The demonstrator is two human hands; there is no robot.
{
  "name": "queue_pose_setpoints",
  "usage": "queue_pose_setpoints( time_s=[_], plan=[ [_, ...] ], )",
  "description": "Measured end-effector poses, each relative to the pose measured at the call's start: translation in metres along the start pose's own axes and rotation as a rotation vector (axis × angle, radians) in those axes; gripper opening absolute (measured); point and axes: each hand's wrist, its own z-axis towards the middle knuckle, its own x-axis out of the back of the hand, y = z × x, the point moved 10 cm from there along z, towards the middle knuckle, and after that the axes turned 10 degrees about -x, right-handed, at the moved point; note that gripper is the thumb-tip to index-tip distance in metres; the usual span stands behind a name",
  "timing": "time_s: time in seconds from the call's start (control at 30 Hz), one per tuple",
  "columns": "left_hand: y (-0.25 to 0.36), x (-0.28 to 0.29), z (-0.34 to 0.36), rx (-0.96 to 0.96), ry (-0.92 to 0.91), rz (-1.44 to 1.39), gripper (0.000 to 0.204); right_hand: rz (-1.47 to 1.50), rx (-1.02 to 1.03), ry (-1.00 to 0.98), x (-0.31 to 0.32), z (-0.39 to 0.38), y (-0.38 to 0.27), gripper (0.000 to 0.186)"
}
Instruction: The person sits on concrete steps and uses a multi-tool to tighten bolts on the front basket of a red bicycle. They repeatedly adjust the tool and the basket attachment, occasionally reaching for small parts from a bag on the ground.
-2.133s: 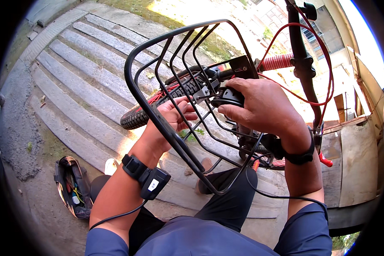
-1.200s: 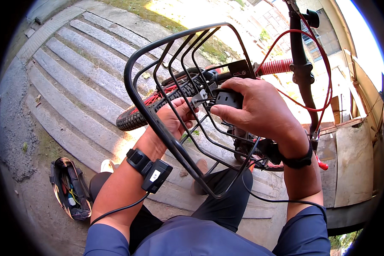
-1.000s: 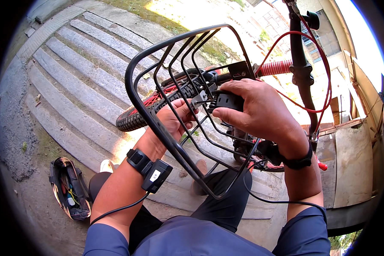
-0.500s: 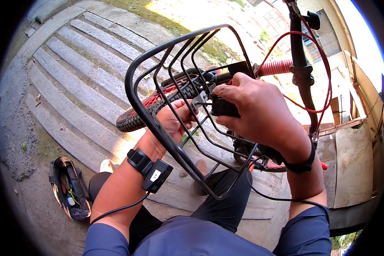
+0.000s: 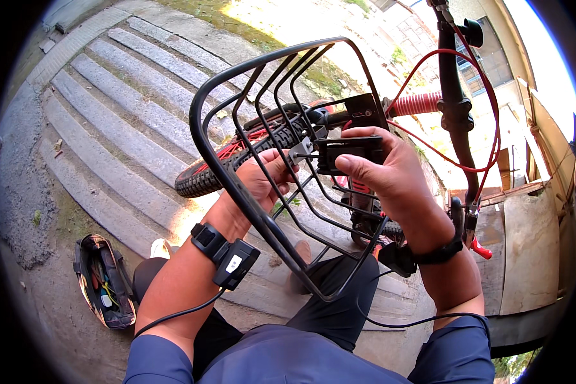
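Note:
A black wire basket point(image 5: 197, 110) sits at the front of a bicycle, with both my hands working at its wires. My left hand point(image 5: 261, 178) is closed, thumb and finger pinching a small silver metal bracket point(image 5: 300, 150) by the wires. My right hand point(image 5: 400, 182) grips a black folding multi-tool point(image 5: 351, 153), its thumb on the near side and fingers along the far side. A thin rod reaches from the tool to the bracket; its tip is too small to make out. Behind the tool stands a black plate point(image 5: 363, 109) on the basket.
The knobbly front tyre point(image 5: 195, 179) lies beyond the basket. Handlebars point(image 5: 453, 96) with looping red cables point(image 5: 493, 115) rise at the right. An open tool bag point(image 5: 105, 281) stands on the ground at lower left. Wooden boards point(image 5: 528, 249) lean at the right.
My right hand has rolled over and shifted slightly down, so the multi-tool and black plate show more fully. My left hand stays at the bracket.

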Motion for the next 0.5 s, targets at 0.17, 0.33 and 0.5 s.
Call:
queue_pose_setpoints(
  time_s=[0.17, 0.33, 0.5],
  plan=[
    [-0.001, -0.001, 0.001, -0.001, 0.002, -0.010, 0.013, -0.082, 0.102, -0.002, 0.000, -0.003, -0.010, 0.040],
    [-0.001, 0.000, 0.000, -0.020, -0.004, -0.012, 0.012, -0.262, 0.149, -0.041, -0.005, -0.005, -0.025, 0.035],
    [-0.004, 0.002, 0.002, -0.017, 0.014, -0.025, 0.013, -0.521, 0.476, -0.059, -0.014, -0.015, -0.054, 0.036]
  ],
)
